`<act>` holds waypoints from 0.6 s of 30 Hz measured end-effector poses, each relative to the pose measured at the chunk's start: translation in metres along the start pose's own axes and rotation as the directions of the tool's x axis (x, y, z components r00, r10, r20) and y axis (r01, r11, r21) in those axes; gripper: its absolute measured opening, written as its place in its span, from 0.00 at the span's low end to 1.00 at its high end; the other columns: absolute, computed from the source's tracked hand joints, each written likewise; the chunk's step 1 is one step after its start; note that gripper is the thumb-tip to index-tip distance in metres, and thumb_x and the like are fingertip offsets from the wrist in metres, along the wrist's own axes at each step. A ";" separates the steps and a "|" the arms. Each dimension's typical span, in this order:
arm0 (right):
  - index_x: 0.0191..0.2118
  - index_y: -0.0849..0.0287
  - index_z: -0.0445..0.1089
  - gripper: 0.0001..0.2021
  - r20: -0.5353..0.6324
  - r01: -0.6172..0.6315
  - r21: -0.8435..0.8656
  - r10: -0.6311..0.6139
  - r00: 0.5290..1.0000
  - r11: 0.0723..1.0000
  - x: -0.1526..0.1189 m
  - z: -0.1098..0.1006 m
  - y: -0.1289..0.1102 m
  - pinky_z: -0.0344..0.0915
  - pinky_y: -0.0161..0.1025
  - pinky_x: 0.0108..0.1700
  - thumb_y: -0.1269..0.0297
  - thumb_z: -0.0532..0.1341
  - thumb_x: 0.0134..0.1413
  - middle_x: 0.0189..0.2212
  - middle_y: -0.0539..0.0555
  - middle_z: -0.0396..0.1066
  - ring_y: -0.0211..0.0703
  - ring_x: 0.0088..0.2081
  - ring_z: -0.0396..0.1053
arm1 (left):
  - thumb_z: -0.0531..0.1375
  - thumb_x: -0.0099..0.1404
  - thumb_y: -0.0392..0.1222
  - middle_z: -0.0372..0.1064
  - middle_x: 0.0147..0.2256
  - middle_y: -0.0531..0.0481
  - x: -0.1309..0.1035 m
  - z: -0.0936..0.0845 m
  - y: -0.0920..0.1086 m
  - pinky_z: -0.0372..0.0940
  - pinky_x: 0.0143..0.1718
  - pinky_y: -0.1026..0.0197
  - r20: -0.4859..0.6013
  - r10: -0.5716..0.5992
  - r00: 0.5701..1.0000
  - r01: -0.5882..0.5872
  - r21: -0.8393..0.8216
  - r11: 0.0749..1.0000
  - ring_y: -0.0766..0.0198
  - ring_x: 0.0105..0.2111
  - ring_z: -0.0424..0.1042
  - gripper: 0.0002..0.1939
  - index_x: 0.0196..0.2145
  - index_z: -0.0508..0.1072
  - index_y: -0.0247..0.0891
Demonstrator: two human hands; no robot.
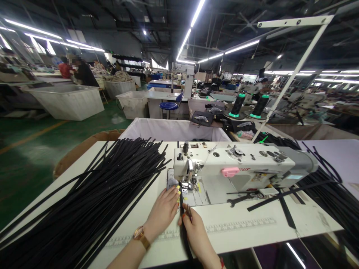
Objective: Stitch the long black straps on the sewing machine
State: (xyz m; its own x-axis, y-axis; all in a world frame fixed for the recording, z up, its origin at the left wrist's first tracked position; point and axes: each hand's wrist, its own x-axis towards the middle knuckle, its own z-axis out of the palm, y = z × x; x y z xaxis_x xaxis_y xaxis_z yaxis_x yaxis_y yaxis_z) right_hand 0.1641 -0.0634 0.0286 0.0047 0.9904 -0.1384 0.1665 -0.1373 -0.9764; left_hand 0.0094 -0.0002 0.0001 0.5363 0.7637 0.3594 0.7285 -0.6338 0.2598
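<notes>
A white sewing machine (230,168) stands on the pale table. One black strip (183,231) runs from under its needle area toward the table's front edge. My left hand (165,207), with a gold watch at the wrist, lies flat beside the needle area, its fingertips at the strip's left edge. Just below and to the right, my right hand (193,228) pinches the strip and also has a small dark pointed tool (189,212) between its fingers. A large pile of black strips (112,194) covers the table's left side.
A wrench (238,200) and loose black strips lie right of the hands, with more strips (331,198) at the far right. A ruler scale (241,225) runs along the table's front. Behind the machine are a lined bin (168,129) and two thread cones (238,105). People work farther back.
</notes>
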 end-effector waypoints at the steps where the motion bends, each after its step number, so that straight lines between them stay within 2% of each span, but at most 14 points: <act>1: 0.45 0.63 0.69 0.15 0.000 0.003 0.001 -0.003 1.000 1.000 0.000 0.000 0.000 0.63 0.40 0.39 0.67 0.50 0.58 0.25 0.50 0.70 0.44 0.31 0.67 | 0.50 0.69 0.35 0.61 0.60 0.44 0.000 0.000 0.000 0.58 0.59 0.41 0.002 0.001 1.000 -0.001 -0.001 1.000 0.51 0.61 0.59 0.20 0.57 0.65 0.39; 12: 0.45 0.63 0.69 0.14 -0.009 0.001 0.027 -0.001 1.000 1.000 -0.001 0.000 0.002 0.63 0.38 0.39 0.67 0.51 0.57 0.24 0.49 0.70 0.43 0.30 0.67 | 0.50 0.69 0.35 0.60 0.61 0.45 0.001 0.001 0.000 0.57 0.60 0.42 0.039 -0.013 0.999 0.012 0.024 1.000 0.53 0.61 0.58 0.20 0.58 0.64 0.37; 18: 0.50 0.63 0.67 0.17 -0.024 -0.005 0.061 0.007 1.000 0.998 0.003 0.001 0.006 0.62 0.38 0.38 0.67 0.51 0.57 0.26 0.50 0.70 0.42 0.31 0.67 | 0.49 0.69 0.36 0.61 0.60 0.44 -0.001 0.008 -0.003 0.58 0.59 0.42 0.022 -0.013 1.000 0.012 0.038 0.999 0.52 0.61 0.58 0.21 0.58 0.64 0.37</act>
State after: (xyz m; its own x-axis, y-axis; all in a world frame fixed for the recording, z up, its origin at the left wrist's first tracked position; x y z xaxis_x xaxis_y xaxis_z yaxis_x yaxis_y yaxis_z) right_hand 0.1643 -0.0613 0.0225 0.0294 0.9896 -0.1411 0.1064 -0.1434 -0.9839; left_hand 0.0104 0.0017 -0.0075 0.5361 0.7742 0.3365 0.7507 -0.6195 0.2295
